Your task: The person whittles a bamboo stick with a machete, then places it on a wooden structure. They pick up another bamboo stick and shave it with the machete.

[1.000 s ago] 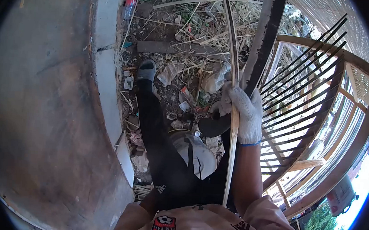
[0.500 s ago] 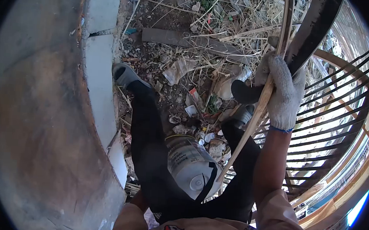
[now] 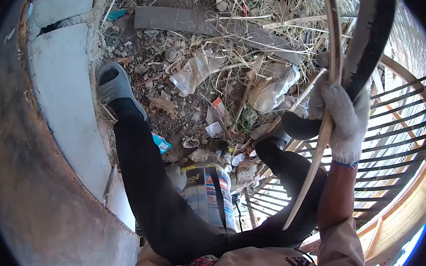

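My right hand (image 3: pixel 342 117), in a white knit glove, is closed around a machete and a long strip of split bamboo together. The machete's dark blade (image 3: pixel 372 45) points up and away, and its curved black handle (image 3: pixel 300 126) sticks out left of the glove. The pale bamboo strip (image 3: pixel 314 174) runs from the top edge down over my right thigh. Between my legs is a plastic bucket (image 3: pixel 201 196) with a printed label and a black strap. My left hand (image 3: pixel 176 177), also gloved, grips the bucket's left side; my leg hides most of that hand and arm.
Dry straw and thin strips (image 3: pixel 279 29), plastic scraps (image 3: pixel 197 72) and a flat board (image 3: pixel 176 20) litter the dirt ground. A slatted bamboo frame (image 3: pixel 389 160) stands on the right. Pale slabs (image 3: pixel 61 73) and a large brown surface (image 3: pixel 13 168) border the left.
The bucket has turned, from its pale round end towards me to its coloured label showing. My left glove has come into view beside it. My right hand still holds machete and bamboo; the view has shifted.
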A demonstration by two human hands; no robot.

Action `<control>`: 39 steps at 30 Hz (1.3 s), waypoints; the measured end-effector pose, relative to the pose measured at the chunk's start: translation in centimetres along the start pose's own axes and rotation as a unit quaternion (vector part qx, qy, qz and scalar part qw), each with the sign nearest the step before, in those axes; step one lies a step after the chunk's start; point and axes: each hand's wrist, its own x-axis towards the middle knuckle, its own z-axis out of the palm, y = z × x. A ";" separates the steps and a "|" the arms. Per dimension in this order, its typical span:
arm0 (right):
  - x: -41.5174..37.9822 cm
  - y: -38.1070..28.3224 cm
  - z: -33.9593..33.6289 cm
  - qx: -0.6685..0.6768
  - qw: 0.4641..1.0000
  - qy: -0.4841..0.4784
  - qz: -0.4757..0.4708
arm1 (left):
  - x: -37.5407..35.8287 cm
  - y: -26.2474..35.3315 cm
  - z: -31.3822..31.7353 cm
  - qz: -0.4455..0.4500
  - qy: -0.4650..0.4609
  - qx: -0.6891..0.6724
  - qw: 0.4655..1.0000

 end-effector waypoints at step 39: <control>0.8 -1.3 -8.6 0.082 0.988 -0.008 0.130 | 9.7 12.1 -21.8 0.189 0.014 0.043 0.981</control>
